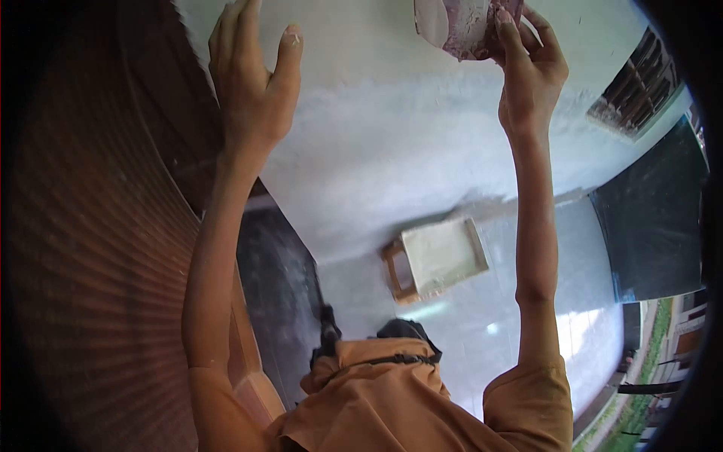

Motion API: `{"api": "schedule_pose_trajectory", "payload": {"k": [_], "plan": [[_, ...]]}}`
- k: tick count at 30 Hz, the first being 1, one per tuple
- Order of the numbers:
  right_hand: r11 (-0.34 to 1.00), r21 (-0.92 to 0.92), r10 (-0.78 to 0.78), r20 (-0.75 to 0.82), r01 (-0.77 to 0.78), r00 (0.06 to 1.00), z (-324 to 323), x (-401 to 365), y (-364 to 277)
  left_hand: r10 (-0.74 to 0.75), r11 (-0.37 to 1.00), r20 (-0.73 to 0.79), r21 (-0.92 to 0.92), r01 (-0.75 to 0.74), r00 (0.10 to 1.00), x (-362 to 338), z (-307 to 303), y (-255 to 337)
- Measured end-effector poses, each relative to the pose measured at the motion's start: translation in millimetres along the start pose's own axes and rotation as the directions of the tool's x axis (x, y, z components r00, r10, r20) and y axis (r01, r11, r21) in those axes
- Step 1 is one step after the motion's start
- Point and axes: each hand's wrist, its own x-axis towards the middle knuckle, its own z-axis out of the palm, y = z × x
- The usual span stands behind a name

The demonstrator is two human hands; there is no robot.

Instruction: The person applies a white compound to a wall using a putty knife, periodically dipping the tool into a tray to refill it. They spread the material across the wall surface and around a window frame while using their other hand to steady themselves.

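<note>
right hand [533, 79] clamped on the scraper [468, 29], far, right of centre, at the wall [361, 151]. left hand [252, 87] near the wall's left edge, thumb apart from fingers; wall contact unclear. open wall between hands. tray [444, 255] below, nearer.

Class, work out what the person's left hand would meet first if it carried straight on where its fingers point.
Probably the pale wall; nothing else shows ahead of the left hand, though the gap is unclear.
</note>
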Motion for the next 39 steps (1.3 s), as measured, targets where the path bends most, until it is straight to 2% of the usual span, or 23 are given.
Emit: {"api": "schedule_pose_trajectory", "payload": {"k": [2,4,5,7,8,10,11,12,13,14,15,16,17,19,20,22,23,24,25,26,29,33,39], "plan": [[0.989,-0.098,0.110,0.010,-0.109,0.994,-51,-32,22,-0.099,0.993,0.063,-0.063,0.103,0.993,-51,31,18],[0.960,-0.178,0.223,0.027,-0.215,0.974,-98,-68,43,-0.140,0.961,0.077,-0.228,0.154,0.987,-111,65,41],[0.944,-0.190,0.285,0.057,-0.270,0.957,-124,-87,58,-0.190,0.954,0.112,-0.215,0.210,0.975,-146,83,54],[0.892,-0.224,0.423,0.109,-0.392,0.900,-180,-133,94,-0.438,0.828,0.221,-0.279,0.487,0.872,-220,117,77],[0.848,-0.282,0.492,0.104,-0.449,0.864,-203,-159,111,-0.469,0.811,0.257,-0.254,0.527,0.845,-255,136,86],[0.779,-0.341,0.589,0.108,-0.526,0.801,-252,-217,145,-0.664,0.630,0.363,-0.199,0.751,0.653,-330,166,106],[0.721,-0.450,0.611,0.055,-0.527,0.789,-265,-247,148,-0.688,0.598,0.398,-0.165,0.785,0.608,-366,177,119],[0.624,-0.550,0.689,0.052,-0.556,0.722,-289,-275,156,-0.761,0.472,0.440,-0.131,0.872,0.478,-401,187,130],[0.609,-0.571,0.709,0.081,-0.551,0.700,-311,-308,170,-0.815,0.342,0.465,-0.098,0.935,0.347,-434,198,138],[0.602,-0.586,0.724,0.113,-0.542,0.681,-331,-341,184,-0.826,0.317,0.467,-0.076,0.945,0.315,-469,210,146],[0.548,-0.630,0.767,0.117,-0.550,0.630,-346,-370,191,-0.859,0.176,0.484,-0.032,0.984,0.170,-504,220,152],[0.494,-0.672,0.807,0.118,-0.552,0.579,-355,-396,195,-0.870,0.032,0.493,0.012,0.999,0.022,-525,225,158],[0.518,-0.694,0.763,0.109,-0.500,0.638,-361,-420,195,-0.865,-0.059,0.498,0.019,0.998,-0.061,-544,226,172],[0.527,-0.703,0.786,0.189,-0.478,0.588,-367,-457,197,-0.802,-0.266,0.537,0.074,0.961,-0.263,-583,233,185],[0.521,-0.732,0.792,0.221,-0.440,0.569,-368,-472,198,-0.803,-0.276,0.528,0.084,0.958,-0.277,-606,236,189],[0.522,-0.745,0.798,0.254,-0.416,0.547,-367,-496,203,-0.631,-0.581,0.571,0.103,0.808,-0.526,-627,245,201],[0.525,-0.745,0.812,0.295,-0.411,0.503,-367,-509,206,-0.588,-0.661,0.583,0.055,0.749,-0.561,-636,248,208],[0.532,-0.744,0.820,0.335,-0.404,0.464,-364,-518,211,-0.589,-0.662,0.579,0.054,0.747,-0.564,-641,252,211],[0.609,-0.706,0.753,0.372,-0.360,0.544,-361,-527,214,-0.544,-0.737,0.584,0.009,0.675,-0.602,-645,257,213],[0.612,-0.703,0.752,0.376,-0.361,0.542,-359,-535,217,-0.497,-0.802,0.593,-0.037,0.596,-0.633,-648,261,215],[0.640,-0.720,0.722,0.443,-0.269,0.531,-352,-545,218,-0.447,-0.832,0.654,-0.054,0.553,-0.610,-654,266,216],[0.668,-0.700,0.706,0.488,-0.254,0.513,-348,-554,220,-0.415,-0.853,0.695,-0.074,0.516,-0.587,-655,270,220],[0.632,-0.742,0.716,0.447,-0.225,0.537,-339,-567,215,-0.407,-0.874,0.696,-0.110,0.472,-0.591,-656,272,215]]}}
